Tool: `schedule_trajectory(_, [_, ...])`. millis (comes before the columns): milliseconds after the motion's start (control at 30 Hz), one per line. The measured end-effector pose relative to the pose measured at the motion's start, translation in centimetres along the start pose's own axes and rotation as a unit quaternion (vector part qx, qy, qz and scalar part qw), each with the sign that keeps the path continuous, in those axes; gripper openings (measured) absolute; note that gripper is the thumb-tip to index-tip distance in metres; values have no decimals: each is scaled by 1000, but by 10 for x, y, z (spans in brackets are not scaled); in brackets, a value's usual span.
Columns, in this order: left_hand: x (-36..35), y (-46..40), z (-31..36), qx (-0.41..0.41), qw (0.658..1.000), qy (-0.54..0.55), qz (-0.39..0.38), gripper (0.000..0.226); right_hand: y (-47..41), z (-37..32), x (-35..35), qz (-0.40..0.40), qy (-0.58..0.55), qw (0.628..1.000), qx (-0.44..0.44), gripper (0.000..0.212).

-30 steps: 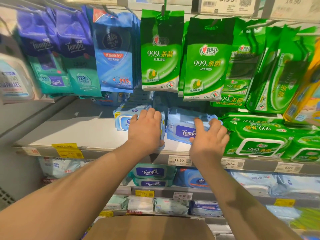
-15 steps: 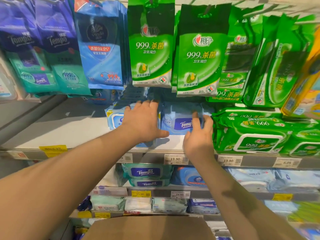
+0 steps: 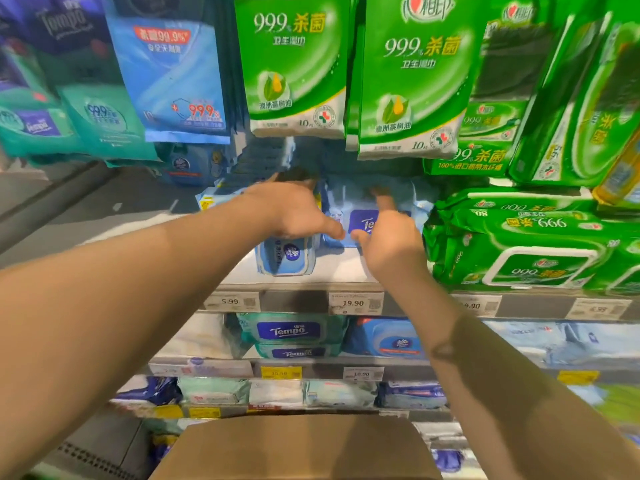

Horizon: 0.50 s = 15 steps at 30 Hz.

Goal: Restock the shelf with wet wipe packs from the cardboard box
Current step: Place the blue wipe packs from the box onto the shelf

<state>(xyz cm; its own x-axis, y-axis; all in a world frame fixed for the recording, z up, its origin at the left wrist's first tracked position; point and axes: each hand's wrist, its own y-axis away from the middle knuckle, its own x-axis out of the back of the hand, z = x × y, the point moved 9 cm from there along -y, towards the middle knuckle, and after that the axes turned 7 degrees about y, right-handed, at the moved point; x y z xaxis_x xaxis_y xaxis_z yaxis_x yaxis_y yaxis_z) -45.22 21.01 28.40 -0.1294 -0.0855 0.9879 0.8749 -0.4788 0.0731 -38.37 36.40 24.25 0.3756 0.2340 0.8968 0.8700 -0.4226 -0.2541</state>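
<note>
Both of my hands reach onto the white shelf (image 3: 343,268) at chest height. My left hand (image 3: 291,209) lies palm-down with straight fingers on a light blue wipe pack (image 3: 287,259), thumb pointing right. My right hand (image 3: 389,239) presses on the blue Tempo wipe pack (image 3: 360,220) beside it, index finger stretched over its top and thumb at its front edge. The two packs sit side by side, touching. The brown cardboard box (image 3: 294,448) is at the bottom of the view below my arms; its inside is hidden.
Large green wipe packs (image 3: 519,244) are stacked right of my right hand. Green hanging packs (image 3: 412,74) and blue hanging packs (image 3: 169,74) dangle just above the shelf. The shelf's left part (image 3: 138,209) is bare. Lower shelves hold more packs (image 3: 294,332).
Both hands have pushed further back onto the shelf, and the two blue packs moved back with them. The view has moved closer to the shelf.
</note>
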Motion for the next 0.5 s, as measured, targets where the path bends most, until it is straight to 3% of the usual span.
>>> schedule_trajectory(300, [-3,-1,-2,6,999,-32,11,107,-7,2,-10,23,-39,999,-3,76])
schedule_trajectory(500, [-3,1,-4,10,999,-17,25,119,-11,-4,-16,13,11,1000,0,80])
